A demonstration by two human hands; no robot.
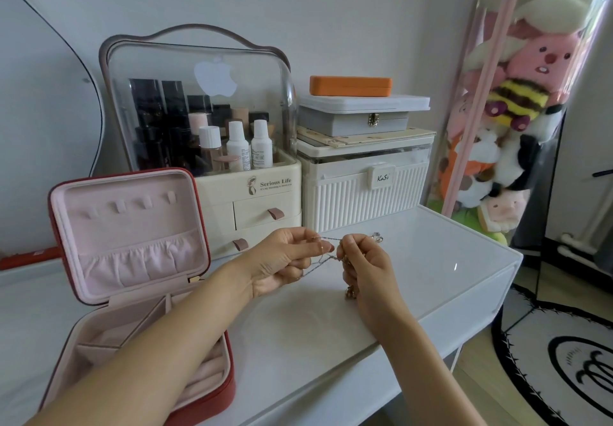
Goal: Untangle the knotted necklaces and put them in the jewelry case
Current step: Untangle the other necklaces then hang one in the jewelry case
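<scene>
Both hands, left hand (282,261) and right hand (365,264), pinch the tangled silver chains (326,257); advisable: keep strands slack, tease loops apart gently.

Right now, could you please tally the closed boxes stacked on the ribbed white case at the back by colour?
Orange: 1, the orange box on top.
White: 1, the flat white box under it.
Grey: 1, the grey latched box beneath that.
Total: 3.
</scene>
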